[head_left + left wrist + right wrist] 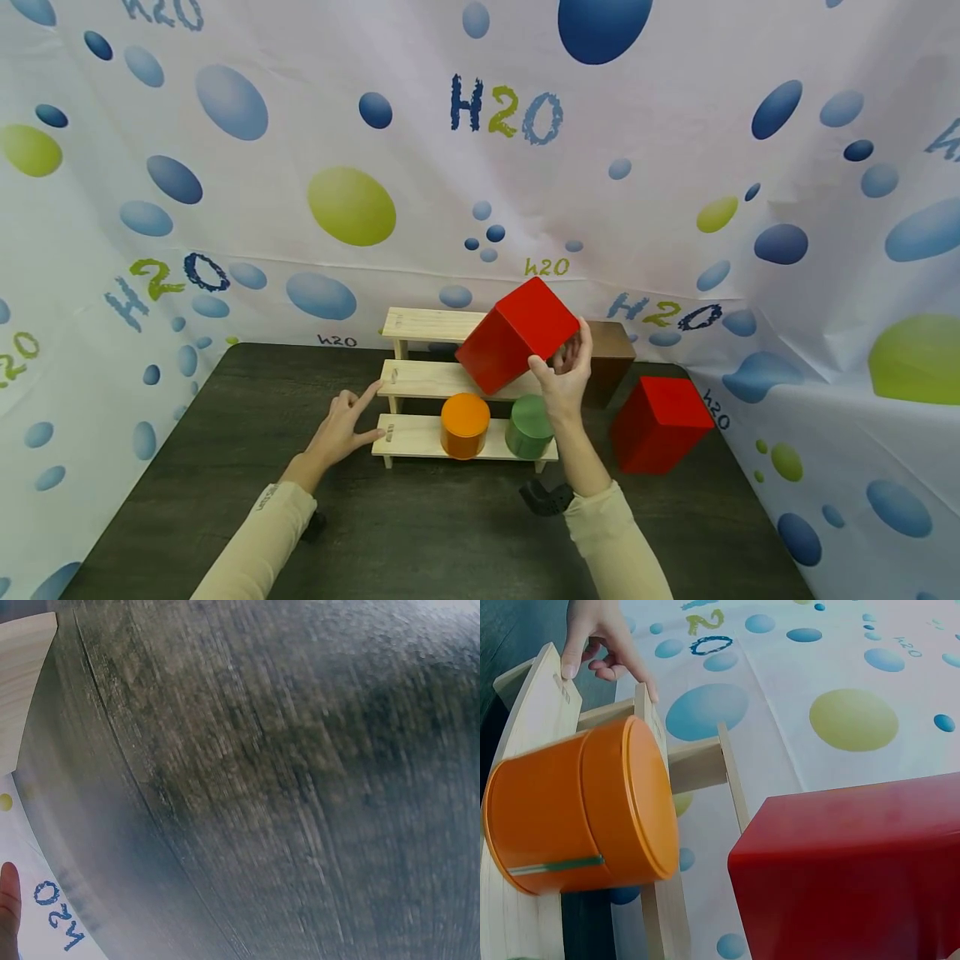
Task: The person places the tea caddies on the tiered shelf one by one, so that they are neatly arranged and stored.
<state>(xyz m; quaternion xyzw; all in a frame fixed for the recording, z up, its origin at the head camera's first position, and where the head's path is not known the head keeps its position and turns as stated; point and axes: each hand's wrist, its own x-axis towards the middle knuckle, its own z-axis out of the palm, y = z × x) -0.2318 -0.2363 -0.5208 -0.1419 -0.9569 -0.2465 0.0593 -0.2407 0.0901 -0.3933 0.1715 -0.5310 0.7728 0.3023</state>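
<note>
Hands apart, the right hand (567, 379) grips a tilted red box (513, 333); the left (337, 429), spread, touches the shelf (423, 379).

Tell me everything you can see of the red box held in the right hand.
The red box is rectangular, with flat sides, slightly rounded edges and a smooth, faintly glossy surface; its material is hard to tell. No print shows on its visible faces. It is tilted, gripped at its right end by the right hand, in front of the wooden stand. Whether it touches the stand is unclear.
</note>
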